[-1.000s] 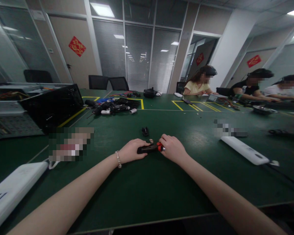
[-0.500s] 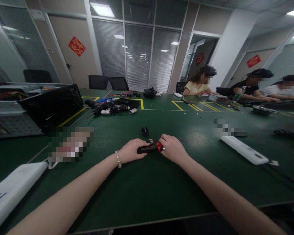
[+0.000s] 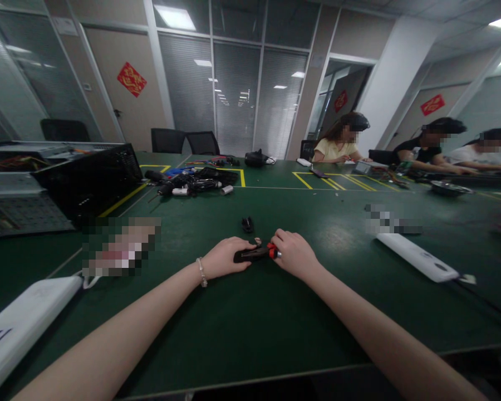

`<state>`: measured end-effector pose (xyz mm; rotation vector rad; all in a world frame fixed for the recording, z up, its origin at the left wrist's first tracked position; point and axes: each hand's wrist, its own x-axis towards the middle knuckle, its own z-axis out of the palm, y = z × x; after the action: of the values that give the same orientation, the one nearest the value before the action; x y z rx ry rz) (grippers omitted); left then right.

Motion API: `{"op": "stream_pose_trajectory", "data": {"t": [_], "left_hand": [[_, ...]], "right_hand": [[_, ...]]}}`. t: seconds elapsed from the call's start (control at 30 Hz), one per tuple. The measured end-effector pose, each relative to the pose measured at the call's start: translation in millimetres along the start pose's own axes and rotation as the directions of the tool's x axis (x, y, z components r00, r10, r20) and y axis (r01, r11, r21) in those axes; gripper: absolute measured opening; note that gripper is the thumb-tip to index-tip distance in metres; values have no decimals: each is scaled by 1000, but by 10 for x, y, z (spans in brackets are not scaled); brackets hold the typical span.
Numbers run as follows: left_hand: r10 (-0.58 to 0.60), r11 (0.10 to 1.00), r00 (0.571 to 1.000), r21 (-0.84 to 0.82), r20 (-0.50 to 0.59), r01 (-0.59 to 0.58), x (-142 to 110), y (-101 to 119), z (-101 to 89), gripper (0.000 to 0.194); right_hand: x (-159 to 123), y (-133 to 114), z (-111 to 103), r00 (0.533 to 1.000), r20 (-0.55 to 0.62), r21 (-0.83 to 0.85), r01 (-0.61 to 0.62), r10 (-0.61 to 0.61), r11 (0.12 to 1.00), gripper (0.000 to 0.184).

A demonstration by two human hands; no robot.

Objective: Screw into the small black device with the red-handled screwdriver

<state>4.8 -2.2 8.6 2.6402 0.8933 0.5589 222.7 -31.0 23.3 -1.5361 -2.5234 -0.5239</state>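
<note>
Both my hands rest on the green table (image 3: 234, 328) around a small black tool with a red end (image 3: 256, 254). My left hand (image 3: 223, 257) is curled over the black body, with a bead bracelet at the wrist. My right hand (image 3: 294, 254) is closed on the red end. A small black part (image 3: 247, 224) lies just beyond the hands, apart from them.
A white flat device (image 3: 417, 257) lies to the right and another (image 3: 20, 326) at the near left. A black open case (image 3: 89, 181) stands at the left. Tools are piled (image 3: 187, 182) at the far middle. Three people sit at the far right (image 3: 340, 146).
</note>
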Motion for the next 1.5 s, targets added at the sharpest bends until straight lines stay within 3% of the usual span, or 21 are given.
{"op": "stream_pose_trajectory", "data": {"t": [1.5], "left_hand": [[-2, 1000, 1000, -24, 11, 3, 4, 9, -8, 40]], "right_hand": [[-8, -12, -7, 1000, -22, 13, -3, 4, 1000, 19]]}}
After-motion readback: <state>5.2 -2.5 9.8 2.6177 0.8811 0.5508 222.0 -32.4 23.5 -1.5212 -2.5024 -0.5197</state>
